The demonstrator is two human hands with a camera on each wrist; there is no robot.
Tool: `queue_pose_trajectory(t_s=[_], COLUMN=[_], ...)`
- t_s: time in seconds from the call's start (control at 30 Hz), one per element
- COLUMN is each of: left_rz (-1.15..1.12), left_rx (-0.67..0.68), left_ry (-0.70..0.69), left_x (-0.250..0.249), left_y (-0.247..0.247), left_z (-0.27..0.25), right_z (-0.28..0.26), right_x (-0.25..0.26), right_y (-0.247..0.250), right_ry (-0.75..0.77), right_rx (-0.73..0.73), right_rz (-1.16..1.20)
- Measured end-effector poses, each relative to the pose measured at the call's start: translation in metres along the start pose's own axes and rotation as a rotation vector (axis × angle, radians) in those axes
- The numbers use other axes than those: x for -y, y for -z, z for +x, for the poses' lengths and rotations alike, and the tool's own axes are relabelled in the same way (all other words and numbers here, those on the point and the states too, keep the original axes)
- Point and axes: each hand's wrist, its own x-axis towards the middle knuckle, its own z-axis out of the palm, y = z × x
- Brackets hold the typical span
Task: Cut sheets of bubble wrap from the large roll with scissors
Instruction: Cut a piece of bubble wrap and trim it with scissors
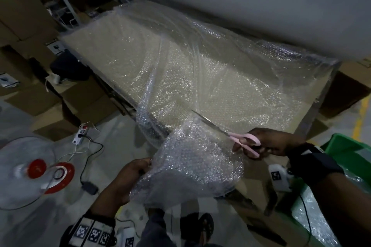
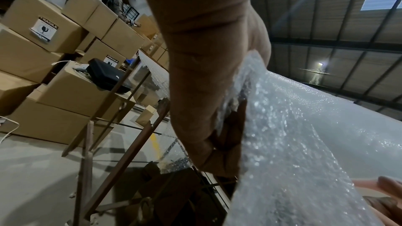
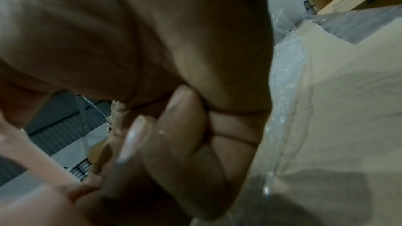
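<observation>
Pink-handled scissors [image 1: 230, 133] sit in the right hand [image 1: 269, 142], whose fingers curl through and around the loops; the blades read as one thin line pointing up and left over the bubble wrap [image 1: 180, 70], so whether they are parted I cannot tell. In the right wrist view the same hand [image 3: 174, 109] fills the picture with fingers folded into the palm, and only a blurred pink piece of handle shows at the lower left.

Bubble wrap lies spread across a long table [image 1: 319, 106], running back to the large roll [image 1: 261, 6] at the top of the head view. Its near end lifts off the table edge in a crumpled flap, and the left hand [image 1: 128, 182] pinches that flap at its left side, fingers closed on the plastic. From the left wrist the hand [image 2: 206, 109] is seen gripping the sheet's edge.

On the floor to the left stand a fan [image 1: 30, 168], a power strip [image 1: 80, 134] and cardboard boxes [image 1: 24, 16]. A green bin [image 1: 345, 150] sits at the right.
</observation>
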Motion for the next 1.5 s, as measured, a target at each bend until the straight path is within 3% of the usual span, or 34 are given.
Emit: queue_pose_trajectory(t_s=[0.33, 0.9, 1.5], left_rz=[0.121, 0.195, 0.292], left_rx=[-0.101, -0.048, -0.062], left_ry=[-0.002, -0.049, -0.035], left_x=[0.011, 0.016, 0.02], left_y=[0.009, 0.008, 0.011], left_z=[0.003, 0.003, -0.002], right_z=[-0.019, 0.009, 0.008], right_x=[-0.017, -0.006, -0.013], right_y=[0.005, -0.008, -0.012], right_ry=[0.02, 0.104, 0.019], right_rx=[0.014, 0.017, 0.073], right_rz=[0.031, 0.06, 0.008])
